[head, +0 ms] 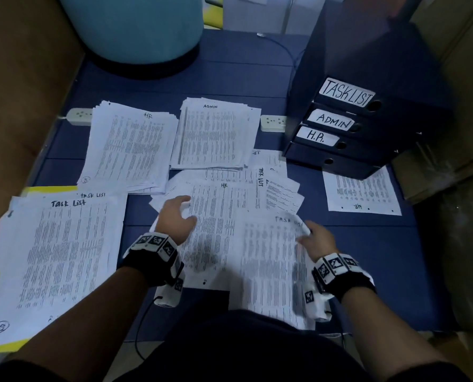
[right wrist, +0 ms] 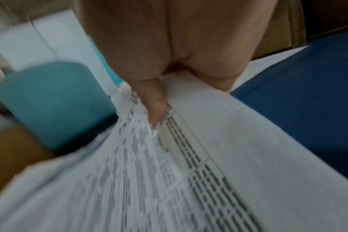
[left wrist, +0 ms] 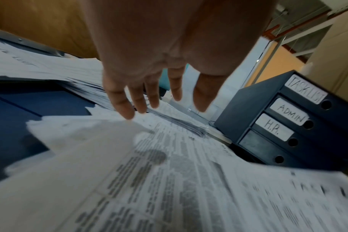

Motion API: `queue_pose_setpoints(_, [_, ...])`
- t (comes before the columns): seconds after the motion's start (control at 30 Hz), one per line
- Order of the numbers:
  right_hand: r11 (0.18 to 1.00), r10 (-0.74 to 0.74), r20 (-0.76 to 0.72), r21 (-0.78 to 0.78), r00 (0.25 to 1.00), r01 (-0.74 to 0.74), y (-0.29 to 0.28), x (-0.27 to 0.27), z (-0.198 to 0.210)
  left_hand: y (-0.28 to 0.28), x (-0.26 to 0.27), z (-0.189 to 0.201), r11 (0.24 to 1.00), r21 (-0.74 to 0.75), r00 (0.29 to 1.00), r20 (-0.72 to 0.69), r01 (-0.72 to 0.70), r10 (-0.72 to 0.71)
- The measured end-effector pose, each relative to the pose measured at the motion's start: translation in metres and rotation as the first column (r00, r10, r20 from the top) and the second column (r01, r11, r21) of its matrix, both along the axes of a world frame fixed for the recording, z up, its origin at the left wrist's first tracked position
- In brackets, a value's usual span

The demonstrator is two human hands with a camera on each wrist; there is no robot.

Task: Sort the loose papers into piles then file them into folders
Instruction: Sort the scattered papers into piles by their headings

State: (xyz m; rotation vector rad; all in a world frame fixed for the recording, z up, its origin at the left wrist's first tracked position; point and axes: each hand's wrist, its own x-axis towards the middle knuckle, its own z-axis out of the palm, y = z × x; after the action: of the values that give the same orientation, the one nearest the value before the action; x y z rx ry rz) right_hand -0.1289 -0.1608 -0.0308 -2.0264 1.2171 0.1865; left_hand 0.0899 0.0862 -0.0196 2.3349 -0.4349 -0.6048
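Note:
Loose printed sheets (head: 230, 194) lie fanned out in the middle of a blue mat. My right hand (head: 314, 237) pinches the upper right corner of a sheet headed "Task List" (head: 271, 271); in the right wrist view the thumb (right wrist: 155, 106) presses on that sheet (right wrist: 238, 141). My left hand (head: 176, 216) hovers with spread fingers (left wrist: 121, 103) over a sheet headed "HR" (head: 216, 224) and holds nothing. Sorted piles lie around: Task List (head: 59, 257) at left, HR (head: 130, 147) behind it, Admin (head: 216, 133) at centre back.
Stacked dark box files (head: 354, 128) labelled TASK LIST, ADMIN and H.R. stand at back right (left wrist: 284, 125). One sheet (head: 361, 193) lies in front of them. A teal drum (head: 130, 26) stands at the back, power strips (head: 78, 115) behind the piles, cardboard on both sides.

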Motion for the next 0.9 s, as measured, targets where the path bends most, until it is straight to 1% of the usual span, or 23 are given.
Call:
queue_pose_setpoints(0.07, [0.999, 0.002, 0.199, 0.047, 0.98, -0.011, -0.003, 0.008, 0.028, -0.009, -0.009, 0.009, 0.993, -0.087, 0.991, -0.105, 0.077, -0.086])
queue_pose_setpoints(0.13, [0.995, 0.025, 0.35, 0.08, 0.936, -0.056, -0.003, 0.018, 0.06, -0.018, -0.019, 0.02, 0.979, -0.168, 0.963, -0.224, 0.113, -0.149])
queue_pose_setpoints(0.17, [0.991, 0.035, 0.413, 0.105, 0.91, -0.086, -0.002, 0.024, 0.074, -0.023, -0.023, 0.026, 0.97, -0.201, 0.948, -0.259, 0.135, -0.185])
queue_pose_setpoints(0.2, [0.985, 0.033, 0.464, 0.134, 0.885, -0.107, -0.002, 0.031, 0.084, -0.027, -0.026, 0.03, 0.964, -0.206, 0.937, -0.269, 0.171, -0.223])
queue_pose_setpoints(0.27, [0.976, 0.015, 0.519, 0.178, 0.854, -0.125, 0.0, 0.045, 0.094, -0.03, -0.027, 0.033, 0.959, -0.192, 0.947, -0.204, 0.211, -0.249])
queue_pose_setpoints(0.33, [0.968, -0.042, 0.537, 0.232, 0.842, -0.1, 0.003, 0.06, 0.09, -0.028, -0.022, 0.032, 0.975, -0.184, 0.977, -0.148, 0.124, -0.152])
queue_pose_setpoints(0.37, [0.961, -0.103, 0.539, 0.27, 0.836, -0.056, 0.005, 0.067, 0.084, -0.025, -0.018, 0.032, 0.983, -0.173, 0.988, -0.127, 0.061, -0.084])
queue_pose_setpoints(0.43, [0.939, -0.243, 0.488, 0.337, 0.838, 0.076, 0.006, 0.078, 0.063, -0.015, -0.006, 0.03, 0.987, -0.15, 0.994, -0.1, -0.064, 0.049])
queue_pose_setpoints(0.47, [0.929, -0.28, 0.438, 0.347, 0.854, 0.127, 0.009, 0.082, 0.052, -0.007, 0.001, 0.027, 0.984, -0.142, 0.991, -0.097, -0.11, 0.097])
queue_pose_setpoints(0.5, [0.935, -0.275, 0.373, 0.318, 0.886, 0.156, 0.011, 0.084, 0.04, 0.0, 0.006, 0.027, 0.983, -0.126, 0.987, -0.107, -0.136, 0.123])
queue_pose_setpoints(0.53, [0.949, -0.241, 0.294, 0.27, 0.925, 0.162, 0.013, 0.088, 0.028, 0.008, 0.013, 0.024, 0.981, -0.114, 0.984, -0.111, -0.156, 0.143])
queue_pose_setpoints(0.6, [0.981, -0.136, 0.116, 0.154, 0.984, 0.117, 0.02, 0.091, 0.007, 0.021, 0.024, 0.016, 0.983, -0.059, 0.98, -0.113, -0.171, 0.164])
queue_pose_setpoints(0.67, [0.998, -0.046, -0.047, 0.039, 0.998, 0.048, 0.03, 0.096, -0.002, 0.03, 0.03, 0.008, 0.984, -0.019, 0.98, -0.094, -0.178, 0.176])
queue_pose_setpoints(0.7, [0.999, -0.042, -0.091, 0.019, 0.995, 0.044, 0.035, 0.1, -0.004, 0.032, 0.031, 0.004, 0.985, -0.007, 0.981, -0.084, -0.175, 0.173])
queue_pose_setpoints(0.77, [0.995, -0.089, -0.106, 0.044, 0.99, 0.094, 0.042, 0.107, -0.007, 0.035, 0.034, -0.001, 0.986, 0.016, 0.983, -0.073, -0.165, 0.166])
queue_pose_setpoints(0.83, [0.987, -0.134, -0.098, 0.076, 0.986, 0.141, 0.046, 0.112, -0.01, 0.036, 0.036, -0.005, 0.988, 0.006, 0.985, -0.077, -0.155, 0.155])
queue_pose_setpoints(0.9, [0.986, -0.135, -0.068, 0.093, 0.988, 0.141, 0.044, 0.113, -0.015, 0.036, 0.04, -0.005, 0.988, -0.006, 0.984, -0.083, -0.157, 0.156])
